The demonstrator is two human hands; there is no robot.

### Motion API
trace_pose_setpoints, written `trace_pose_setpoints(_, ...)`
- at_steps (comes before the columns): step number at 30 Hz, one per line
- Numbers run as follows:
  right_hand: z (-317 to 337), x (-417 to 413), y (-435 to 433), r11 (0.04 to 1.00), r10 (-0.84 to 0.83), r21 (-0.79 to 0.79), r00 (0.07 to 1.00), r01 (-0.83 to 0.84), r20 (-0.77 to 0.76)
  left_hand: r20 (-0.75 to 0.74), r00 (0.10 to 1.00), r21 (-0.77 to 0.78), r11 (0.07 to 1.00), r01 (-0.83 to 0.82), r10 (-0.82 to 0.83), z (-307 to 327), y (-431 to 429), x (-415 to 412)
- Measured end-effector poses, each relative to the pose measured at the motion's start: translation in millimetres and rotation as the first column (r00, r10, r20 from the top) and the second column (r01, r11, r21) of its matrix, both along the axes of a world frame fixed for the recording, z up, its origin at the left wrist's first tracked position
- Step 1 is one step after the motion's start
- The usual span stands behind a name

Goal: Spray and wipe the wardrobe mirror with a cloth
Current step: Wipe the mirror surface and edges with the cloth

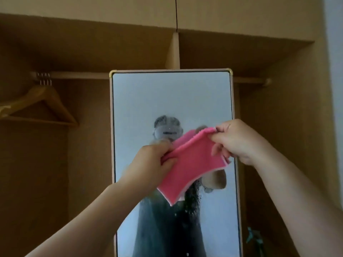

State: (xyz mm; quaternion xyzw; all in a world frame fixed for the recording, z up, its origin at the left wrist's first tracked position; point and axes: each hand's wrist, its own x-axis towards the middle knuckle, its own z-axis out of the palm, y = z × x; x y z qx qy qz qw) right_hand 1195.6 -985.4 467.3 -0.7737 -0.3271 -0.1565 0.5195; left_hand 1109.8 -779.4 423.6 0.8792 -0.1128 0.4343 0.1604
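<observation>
In front of the mirror [167, 101], both hands pinch the pink cloth [193, 164]: left hand [152, 160] at its left edge, right hand [235, 140] at its top corner.

To your left, wooden hangers [59, 106] hang on a rail [78, 75]. A black cord [176, 13] runs down overhead. Something teal [253, 236], blurred, sits low right.
</observation>
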Motion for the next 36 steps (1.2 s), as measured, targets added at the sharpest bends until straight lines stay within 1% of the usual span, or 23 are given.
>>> trace_pose_setpoints(1,5,-2,6,1.0,-0.012,0.006,1.0,0.012,-0.029,0.008,1.0,0.01,1.0,0.021,-0.021,2,7,1)
trace_pose_setpoints(3,12,-5,18,0.997,-0.043,0.057,0.998,0.045,-0.038,0.022,0.997,0.013,0.997,0.07,-0.071,6,18,5)
trace_pose_setpoints(4,14,-6,24,0.992,-0.067,0.104,0.998,0.068,-0.012,0.026,0.996,0.014,0.996,0.09,-0.09,9,22,9)
trace_pose_setpoints(5,16,-6,30,0.982,-0.124,0.148,0.991,0.116,0.047,0.031,0.994,0.023,0.995,0.102,-0.103,12,24,12)
trace_pose_setpoints(6,18,-6,35,0.966,-0.217,0.17,0.966,0.193,0.14,0.042,0.993,0.036,0.993,0.109,-0.11,16,26,16)
trace_pose_setpoints(8,23,-3,44,0.912,-0.405,0.216,0.856,0.35,0.322,0.078,0.99,0.055,0.992,0.116,-0.12,26,27,22)
trace_pose_setpoints(9,25,-2,46,0.884,-0.464,0.247,0.804,0.396,0.371,0.1,0.987,0.06,0.991,0.118,-0.123,31,27,23)
trace_pose_setpoints(12,32,11,50,0.826,-0.563,0.316,0.693,0.467,0.45,0.227,0.972,0.104,0.994,0.033,-0.056,49,36,25)
trace_pose_setpoints(14,37,27,50,0.791,-0.608,0.345,0.594,0.505,0.526,0.294,0.956,0.112,0.993,-0.023,-0.011,63,49,25)
trace_pose_setpoints(15,39,34,51,0.783,-0.615,0.357,0.553,0.509,0.561,0.31,0.951,0.107,0.994,-0.036,0.001,70,56,25)
trace_pose_setpoints(17,42,50,54,0.781,-0.614,0.377,0.501,0.498,0.61,0.352,0.936,0.129,0.989,-0.07,0.02,81,71,25)
trace_pose_setpoints(20,43,71,60,0.768,-0.621,0.378,0.457,0.517,0.636,0.447,0.893,0.193,0.969,-0.155,0.053,90,91,28)
trace_pose_setpoints(22,43,81,63,0.763,-0.62,0.375,0.432,0.527,0.655,0.51,0.854,0.181,0.958,-0.223,0.102,92,101,30)
trace_pose_setpoints(24,41,90,66,0.769,-0.616,0.405,0.404,0.494,0.677,0.567,0.805,0.123,0.948,-0.293,0.175,91,110,31)
trace_pose_setpoints(25,41,94,67,0.781,-0.61,0.424,0.414,0.458,0.676,0.578,0.787,0.088,0.943,-0.321,0.214,89,113,32)
trace_pose_setpoints(27,39,100,67,0.818,-0.573,0.44,0.477,0.37,0.666,0.575,0.768,0.024,0.933,-0.359,0.28,83,118,33)
trace_pose_setpoints(29,38,106,64,0.858,-0.512,0.426,0.541,0.286,0.667,0.561,0.765,-0.029,0.931,-0.363,0.316,77,121,36)
trace_pose_setpoints(30,37,109,62,0.873,-0.485,0.408,0.549,0.266,0.68,0.549,0.771,-0.053,0.934,-0.354,0.324,74,121,38)
trace_pose_setpoints(32,35,115,60,0.887,-0.458,0.335,0.509,0.319,0.729,0.533,0.783,-0.099,0.943,-0.319,0.321,72,119,42)
trace_pose_setpoints(34,36,119,61,0.857,-0.454,0.254,0.426,0.448,0.783,0.518,0.793,-0.147,0.947,-0.285,0.32,73,117,46)
trace_pose_setpoints(36,38,123,62,0.821,-0.443,0.196,0.382,0.536,0.811,0.48,0.815,-0.191,0.945,-0.264,0.325,74,119,49)
